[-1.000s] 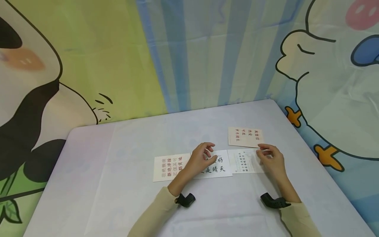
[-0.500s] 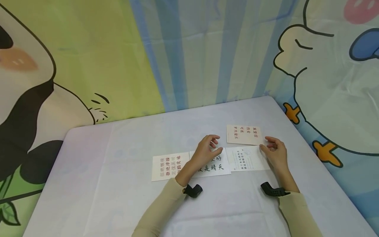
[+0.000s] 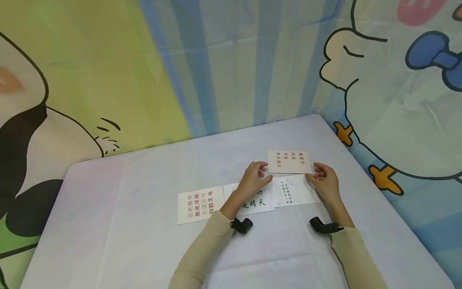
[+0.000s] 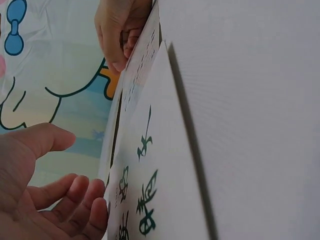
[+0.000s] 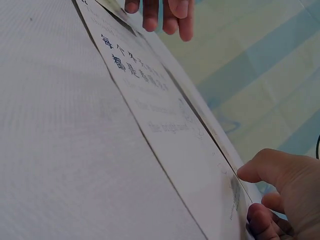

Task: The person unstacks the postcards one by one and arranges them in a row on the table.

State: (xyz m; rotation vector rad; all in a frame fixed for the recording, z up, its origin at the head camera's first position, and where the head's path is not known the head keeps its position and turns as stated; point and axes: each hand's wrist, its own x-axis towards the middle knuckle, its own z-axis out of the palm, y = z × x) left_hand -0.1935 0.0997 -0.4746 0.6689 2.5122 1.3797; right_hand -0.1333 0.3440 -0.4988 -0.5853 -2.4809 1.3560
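Note:
My left hand hovers with loosely bent fingers over the white card with large dark writing, hiding part of it. To its right lies a white card with small dark writing. My right hand is at that card's upper right corner, its thumb by the edge and apart from the forefinger. In the right wrist view the thumb meets the card's edge; whether it presses there I cannot tell. Nothing sits between the left thumb and fingers in the left wrist view.
A cream card with red writing lies just behind the right-hand card. Another card with red and grey writing forms the row's left end. All lie on a white-covered table against a cartoon-printed cloth.
My left hand has shifted right along the row, uncovering more of the left cards. The right hand stays near the right card's corner, and that card looks slightly turned. The head view has panned right.

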